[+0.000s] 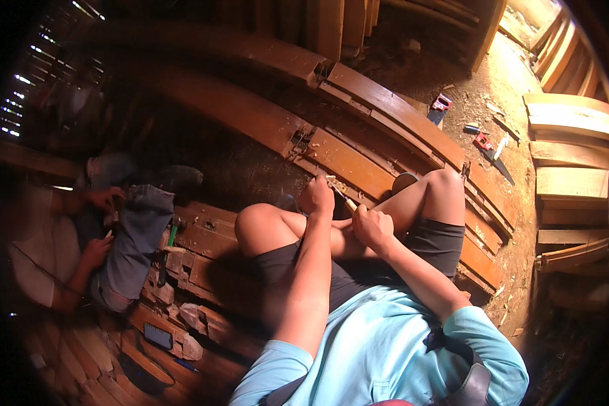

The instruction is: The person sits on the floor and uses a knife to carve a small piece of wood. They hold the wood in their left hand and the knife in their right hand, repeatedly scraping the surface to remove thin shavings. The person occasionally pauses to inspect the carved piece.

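I have the right hand (373, 227) wrapped around a pale-handled tool (351, 204); the left hand (316, 195) sits near its far end, its grip unclear to me. Shaping wood seems underway; the next move calls for steady control. Just beyond, the reddish-brown plank (355, 164) lies notched, chip-strewn.
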Action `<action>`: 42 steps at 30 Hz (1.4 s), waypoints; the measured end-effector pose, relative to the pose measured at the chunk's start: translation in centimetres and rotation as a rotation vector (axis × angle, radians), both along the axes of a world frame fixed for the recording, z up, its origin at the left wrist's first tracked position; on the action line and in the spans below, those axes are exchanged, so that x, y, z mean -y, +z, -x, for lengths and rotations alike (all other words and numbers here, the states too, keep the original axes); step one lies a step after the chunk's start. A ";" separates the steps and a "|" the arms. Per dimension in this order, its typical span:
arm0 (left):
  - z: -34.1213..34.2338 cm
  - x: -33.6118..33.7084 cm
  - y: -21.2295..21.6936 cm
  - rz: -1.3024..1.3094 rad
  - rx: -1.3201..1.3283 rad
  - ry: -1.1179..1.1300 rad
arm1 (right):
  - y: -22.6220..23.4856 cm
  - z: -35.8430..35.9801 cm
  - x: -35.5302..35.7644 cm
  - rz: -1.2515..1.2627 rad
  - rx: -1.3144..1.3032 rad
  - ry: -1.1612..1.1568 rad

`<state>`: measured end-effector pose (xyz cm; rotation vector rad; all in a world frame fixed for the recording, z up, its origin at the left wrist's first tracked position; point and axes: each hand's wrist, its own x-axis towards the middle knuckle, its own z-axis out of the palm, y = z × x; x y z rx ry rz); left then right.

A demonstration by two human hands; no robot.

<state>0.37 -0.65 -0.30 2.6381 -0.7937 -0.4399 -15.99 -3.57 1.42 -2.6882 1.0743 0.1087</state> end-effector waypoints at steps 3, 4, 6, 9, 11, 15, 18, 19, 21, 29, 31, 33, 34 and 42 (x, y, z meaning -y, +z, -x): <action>-0.1 -0.4 -0.8 0.029 0.051 -0.008 | 0.2 -0.4 0.0 -0.095 0.020 -0.040; -0.2 -0.2 -0.8 0.022 0.054 -0.010 | 0.5 -0.4 0.1 -0.122 0.030 -0.047; -0.4 -0.1 -0.8 0.030 0.050 -0.009 | 1.4 -0.5 0.6 -0.197 0.002 -0.064; -0.4 0.0 -0.9 0.068 0.061 0.002 | 2.1 -0.6 1.8 -0.396 -0.047 -0.090; -0.6 -0.2 -1.2 0.112 0.061 0.027 | 2.1 -1.0 2.7 -0.539 -0.089 -0.120; -0.1 0.3 -0.4 0.127 0.047 -0.001 | -0.6 0.0 4.3 -0.782 0.026 -0.170; -0.3 0.2 -0.3 0.113 0.046 -0.008 | 0.8 -0.3 4.3 -0.735 0.146 -0.176; -0.5 -0.1 -0.5 0.088 0.050 0.001 | 3.5 -1.0 3.5 -0.598 0.184 -0.159; -0.3 -0.3 -0.7 0.076 0.058 0.006 | 5.5 -1.2 2.7 -0.396 0.464 -0.152; -0.4 0.3 -1.4 0.102 0.070 -0.017 | 1.7 0.1 1.9 -0.104 0.049 -0.037; -0.1 -0.2 -1.6 0.089 0.062 0.003 | 1.5 0.0 1.2 -0.113 -0.036 -0.044; -0.3 0.1 -1.7 0.092 0.082 0.004 | 2.2 -0.5 1.6 -0.119 -0.018 -0.079; -0.5 0.1 -1.7 0.095 0.093 0.002 | 2.4 -0.5 1.6 -0.169 -0.042 -0.068; 0.0 -0.5 -1.0 0.061 0.032 -0.041 | 8.5 -0.8 3.4 -0.298 0.478 -0.047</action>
